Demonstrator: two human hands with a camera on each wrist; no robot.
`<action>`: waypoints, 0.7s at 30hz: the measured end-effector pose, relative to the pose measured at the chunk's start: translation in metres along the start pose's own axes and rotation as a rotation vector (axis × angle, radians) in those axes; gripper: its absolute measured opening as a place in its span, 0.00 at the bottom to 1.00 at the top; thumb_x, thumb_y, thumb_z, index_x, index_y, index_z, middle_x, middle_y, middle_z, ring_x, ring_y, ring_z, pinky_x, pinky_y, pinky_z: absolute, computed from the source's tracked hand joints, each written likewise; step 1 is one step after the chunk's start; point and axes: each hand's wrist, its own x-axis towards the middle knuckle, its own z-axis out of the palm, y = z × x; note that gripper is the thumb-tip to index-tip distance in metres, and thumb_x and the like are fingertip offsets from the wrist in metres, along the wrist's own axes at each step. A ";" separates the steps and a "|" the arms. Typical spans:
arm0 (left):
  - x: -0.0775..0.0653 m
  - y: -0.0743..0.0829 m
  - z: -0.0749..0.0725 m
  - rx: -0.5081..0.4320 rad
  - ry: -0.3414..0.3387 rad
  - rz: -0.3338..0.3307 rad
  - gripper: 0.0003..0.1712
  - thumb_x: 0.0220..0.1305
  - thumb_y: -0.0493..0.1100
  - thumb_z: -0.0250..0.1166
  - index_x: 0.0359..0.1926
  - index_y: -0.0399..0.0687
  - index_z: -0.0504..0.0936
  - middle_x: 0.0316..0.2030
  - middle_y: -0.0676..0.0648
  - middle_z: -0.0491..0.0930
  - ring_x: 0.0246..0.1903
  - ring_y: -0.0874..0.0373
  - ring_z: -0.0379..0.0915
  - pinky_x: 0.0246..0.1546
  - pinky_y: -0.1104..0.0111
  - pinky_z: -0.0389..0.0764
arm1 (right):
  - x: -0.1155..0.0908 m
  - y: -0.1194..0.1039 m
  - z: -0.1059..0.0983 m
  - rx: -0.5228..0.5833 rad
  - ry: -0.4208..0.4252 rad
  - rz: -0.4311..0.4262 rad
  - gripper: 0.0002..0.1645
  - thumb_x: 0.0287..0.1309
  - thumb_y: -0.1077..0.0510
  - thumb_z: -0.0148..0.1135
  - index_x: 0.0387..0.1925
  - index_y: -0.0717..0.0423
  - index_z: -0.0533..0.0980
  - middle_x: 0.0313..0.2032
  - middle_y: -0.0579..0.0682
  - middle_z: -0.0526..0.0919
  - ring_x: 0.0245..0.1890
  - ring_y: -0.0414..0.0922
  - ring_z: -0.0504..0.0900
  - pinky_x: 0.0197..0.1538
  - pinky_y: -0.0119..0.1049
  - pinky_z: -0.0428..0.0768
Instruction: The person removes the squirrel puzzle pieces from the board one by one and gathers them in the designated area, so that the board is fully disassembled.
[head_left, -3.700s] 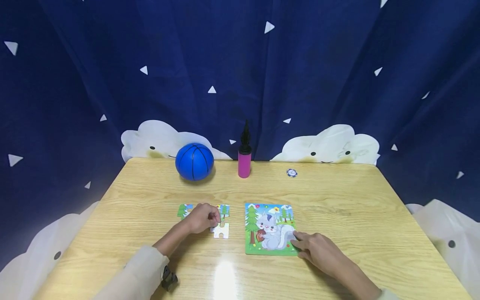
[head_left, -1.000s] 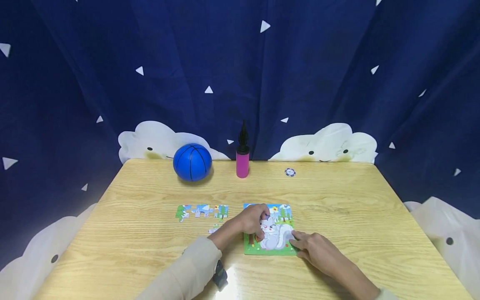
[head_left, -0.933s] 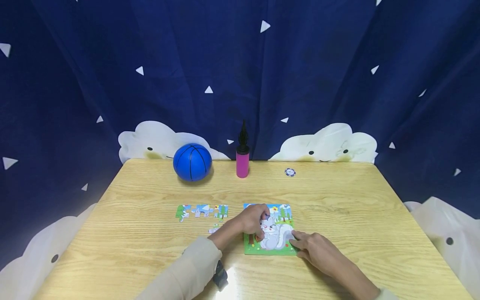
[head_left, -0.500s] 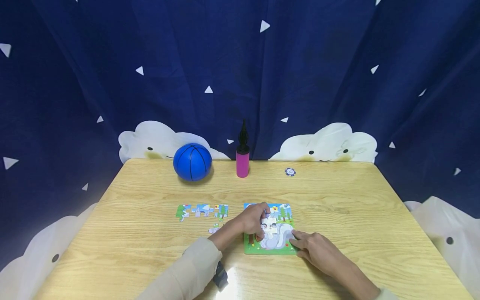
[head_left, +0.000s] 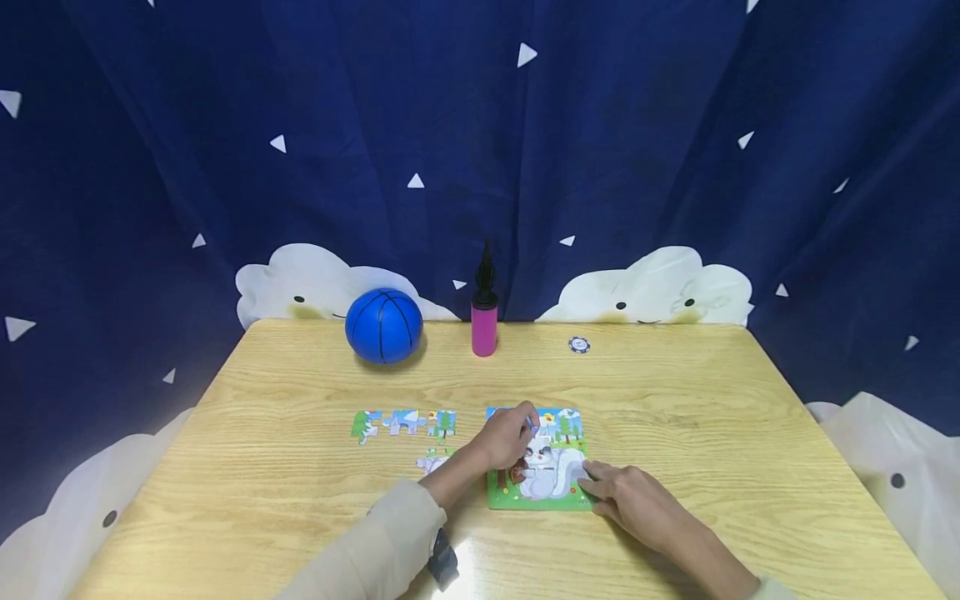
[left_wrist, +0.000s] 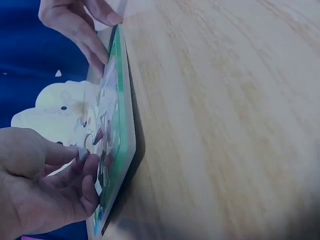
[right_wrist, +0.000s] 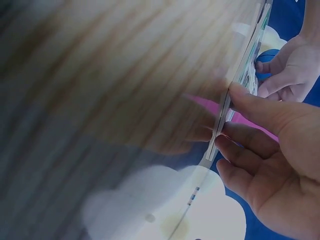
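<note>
A square jigsaw puzzle [head_left: 555, 479] with a grey squirrel on a green-edged board lies at mid-table. My left hand [head_left: 507, 437] is over its upper left part. Between thumb and forefinger it pinches a small puzzle piece [left_wrist: 82, 153], close above the picture in the left wrist view. The hand covers part of the squirrel's face and the tree. On the board's right edge rest the fingertips of my right hand [head_left: 630, 498]. In the right wrist view its thumb and fairly straight fingers touch that edge [right_wrist: 220, 117] side by side.
Loose puzzle pieces [head_left: 406, 420] lie in a row left of the board, and several more [head_left: 432, 461] sit partly behind the left forearm. Along the back stand a blue ball [head_left: 384, 326] and a pink hand pump [head_left: 484, 329]. A poker chip [head_left: 579, 345] lies at the back right.
My left hand has moved right from the loose pieces onto the board. Within the last second, a face piece tilts up and the left fingers rise slightly. The right hand stays at the board's edge.
</note>
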 end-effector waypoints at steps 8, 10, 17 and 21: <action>0.001 -0.001 -0.004 -0.045 -0.008 0.014 0.08 0.67 0.32 0.52 0.45 0.39 0.74 0.20 0.53 0.68 0.16 0.65 0.61 0.19 0.78 0.66 | 0.002 -0.001 -0.003 0.005 -0.025 0.022 0.23 0.46 0.62 0.70 0.47 0.63 0.80 0.51 0.65 0.79 0.48 0.59 0.82 0.46 0.47 0.81; 0.002 0.000 -0.006 -0.068 -0.015 0.015 0.08 0.67 0.32 0.52 0.45 0.40 0.74 0.23 0.51 0.73 0.17 0.65 0.63 0.20 0.78 0.68 | 0.003 -0.001 -0.004 0.007 -0.022 0.020 0.23 0.45 0.62 0.70 0.47 0.63 0.80 0.51 0.65 0.80 0.48 0.59 0.82 0.47 0.47 0.81; 0.001 0.001 -0.015 -0.150 -0.009 0.012 0.07 0.66 0.33 0.55 0.43 0.43 0.76 0.31 0.48 0.77 0.27 0.59 0.75 0.24 0.75 0.75 | 0.002 0.000 -0.004 0.014 -0.012 0.009 0.23 0.45 0.62 0.70 0.46 0.63 0.80 0.51 0.65 0.80 0.48 0.59 0.82 0.47 0.47 0.81; -0.003 -0.001 -0.022 -0.177 0.007 0.033 0.07 0.65 0.32 0.55 0.42 0.43 0.76 0.31 0.47 0.78 0.28 0.55 0.78 0.24 0.74 0.75 | 0.002 0.000 -0.003 0.015 -0.019 0.010 0.23 0.45 0.62 0.70 0.47 0.63 0.80 0.51 0.65 0.80 0.48 0.58 0.82 0.46 0.47 0.81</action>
